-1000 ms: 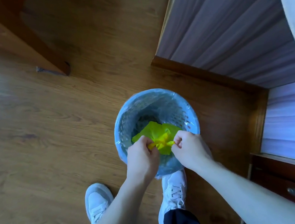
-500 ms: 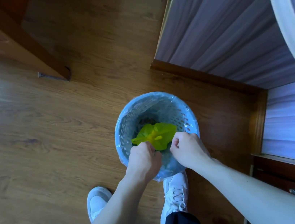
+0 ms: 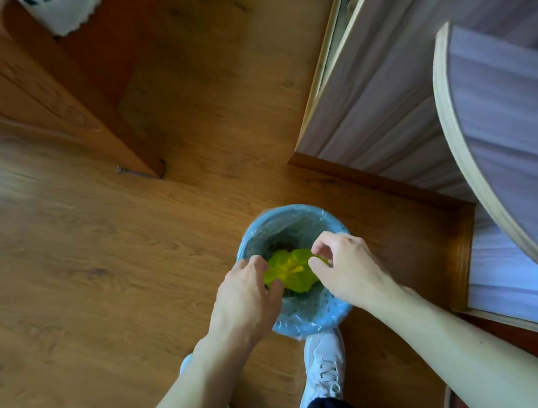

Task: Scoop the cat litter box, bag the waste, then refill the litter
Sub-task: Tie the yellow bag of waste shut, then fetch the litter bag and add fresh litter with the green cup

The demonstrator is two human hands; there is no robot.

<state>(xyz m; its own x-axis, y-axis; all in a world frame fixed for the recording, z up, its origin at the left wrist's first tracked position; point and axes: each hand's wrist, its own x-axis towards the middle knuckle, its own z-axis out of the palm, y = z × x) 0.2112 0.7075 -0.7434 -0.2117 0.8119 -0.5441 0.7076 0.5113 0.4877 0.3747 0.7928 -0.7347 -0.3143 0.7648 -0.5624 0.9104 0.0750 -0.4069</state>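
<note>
Both hands, left hand (image 3: 246, 297) and right hand (image 3: 346, 269), formerly pinching the knot of the yellow waste bag (image 3: 289, 272), now loosened, fingers uncurled, holding nothing; bag lying inside the lined blue wastebasket (image 3: 311, 319); bagging judged complete, refill outstanding

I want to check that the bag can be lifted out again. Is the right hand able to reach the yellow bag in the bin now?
Probably yes. The right hand hovers over the open bin, beside the yellow bag, with nothing between them.
</note>
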